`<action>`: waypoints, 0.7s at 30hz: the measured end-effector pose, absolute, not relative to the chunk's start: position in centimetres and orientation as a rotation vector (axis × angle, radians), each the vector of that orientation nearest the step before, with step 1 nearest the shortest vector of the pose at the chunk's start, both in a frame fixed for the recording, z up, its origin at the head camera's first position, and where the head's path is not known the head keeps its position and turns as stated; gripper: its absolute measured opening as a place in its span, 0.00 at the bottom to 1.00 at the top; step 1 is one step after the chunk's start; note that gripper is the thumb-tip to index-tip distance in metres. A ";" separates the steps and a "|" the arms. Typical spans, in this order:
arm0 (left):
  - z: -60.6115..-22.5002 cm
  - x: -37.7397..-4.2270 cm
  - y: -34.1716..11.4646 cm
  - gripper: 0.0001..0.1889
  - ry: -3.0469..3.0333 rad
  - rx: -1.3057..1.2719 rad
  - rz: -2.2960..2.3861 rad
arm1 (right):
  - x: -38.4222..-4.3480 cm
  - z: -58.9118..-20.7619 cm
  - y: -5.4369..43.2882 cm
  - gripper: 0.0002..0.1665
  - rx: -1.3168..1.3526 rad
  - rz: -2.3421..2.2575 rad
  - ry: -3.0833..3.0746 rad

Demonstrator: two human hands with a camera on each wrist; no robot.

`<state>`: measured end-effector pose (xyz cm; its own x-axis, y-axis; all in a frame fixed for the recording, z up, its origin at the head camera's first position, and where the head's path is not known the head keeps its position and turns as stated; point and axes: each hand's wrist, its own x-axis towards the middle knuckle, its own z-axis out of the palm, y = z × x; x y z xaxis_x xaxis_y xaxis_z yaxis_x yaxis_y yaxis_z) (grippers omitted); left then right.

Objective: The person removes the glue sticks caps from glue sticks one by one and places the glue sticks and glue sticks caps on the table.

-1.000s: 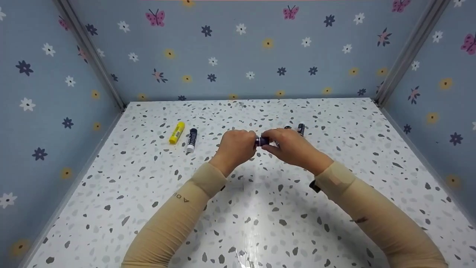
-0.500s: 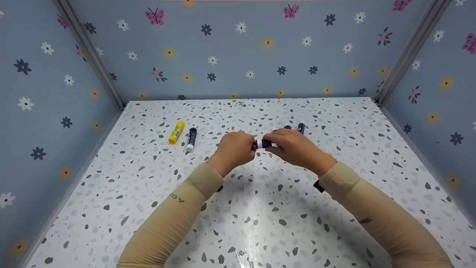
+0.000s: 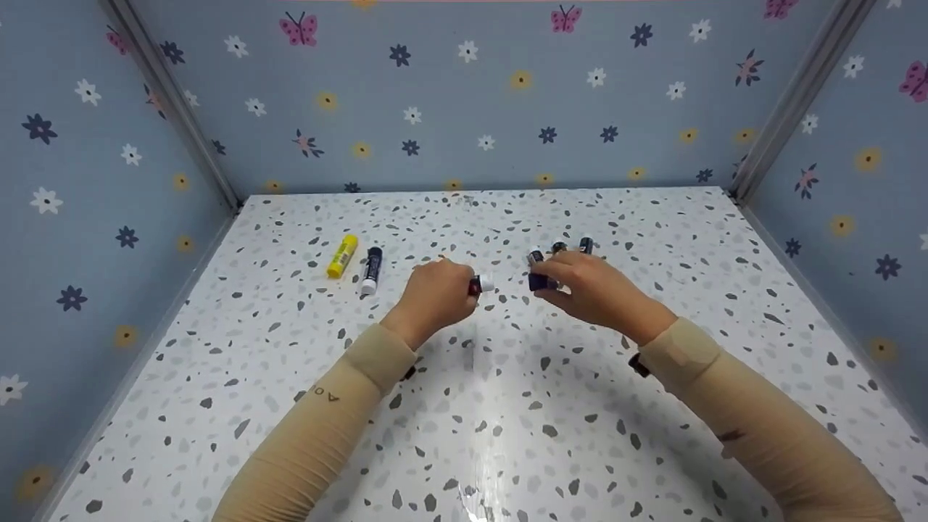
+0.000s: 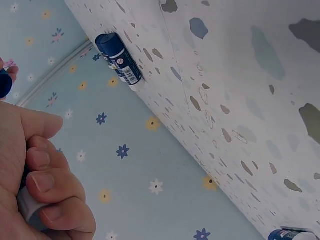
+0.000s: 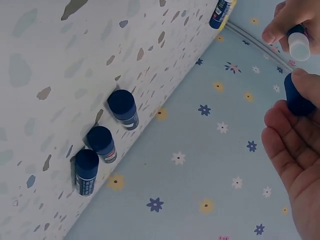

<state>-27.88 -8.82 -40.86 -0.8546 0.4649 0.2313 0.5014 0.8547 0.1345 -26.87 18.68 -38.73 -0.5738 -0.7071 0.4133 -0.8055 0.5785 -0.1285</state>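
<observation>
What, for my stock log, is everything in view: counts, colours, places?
table: 1, white with grey flecks, below
walls: 3, blue, flowered, behind and both sides
posts: 2, grey, back corners
yellow tube: 1, yellow, table's left
navy-white tube: 1, navy and white, beside it
capped tubes: 3, mostly dark blue, table, right of centre
held tube: 1, dark with white end, in left hand
cap: 1, dark blue, in right hand
left hand: 1, bare, near centre
right hand: 1, bare, right of centre
sleeves: 2, beige, forearms
wrist gear: 2, black, beneath sleeves

Dark cap [image 3: 538, 281] off glue stick [image 3: 481, 284], gap opened between them
</observation>
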 end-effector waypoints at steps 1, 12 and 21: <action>-40.9 -27.8 -8.9 0.10 -2.840 -0.746 -0.285 | -26.8 -38.9 18.7 0.17 1.244 0.429 -2.497; -41.8 -26.9 -9.6 0.21 -2.914 -0.740 -0.514 | -24.8 -40.4 18.6 0.15 1.356 0.325 -2.540; -42.6 -25.9 -9.9 0.23 -2.931 -0.747 -0.866 | -22.9 -41.5 18.4 0.19 1.451 0.376 -2.693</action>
<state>-25.86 -9.93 -42.63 -0.8871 0.4439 0.1265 0.4413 0.7355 0.5141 -22.94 18.40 -41.49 -0.5554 -0.8147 0.1666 -0.8292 0.5275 -0.1848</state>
